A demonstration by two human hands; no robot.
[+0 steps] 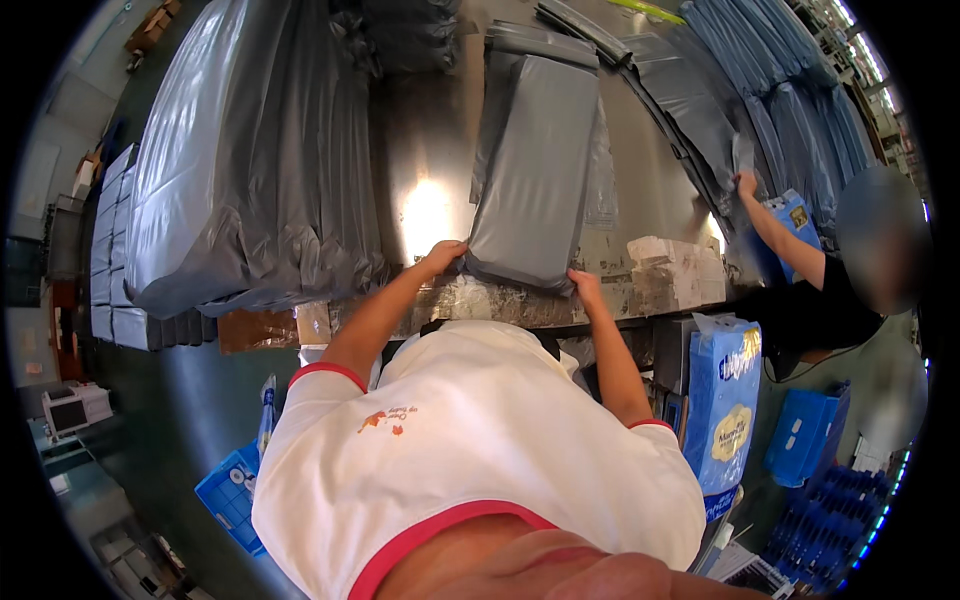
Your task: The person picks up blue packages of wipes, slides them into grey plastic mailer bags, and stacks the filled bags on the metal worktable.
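A long package in grey plastic lies on the metal-topped table in front of me, its narrow end toward my body. My left hand is closed on its near left corner. At the near right corner my right hand pinches the grey plastic. Part of the fingers of both hands is hidden by the package edge. Under and beyond it lies more grey plastic, with a clear plastic edge showing on its right.
Tall grey wrapped stacks stand at the left. At the right a co-worker's hand holds grey plastic sheeting. A taped cardboard piece sits at the table's near edge. A blue package and blue crates stand lower right.
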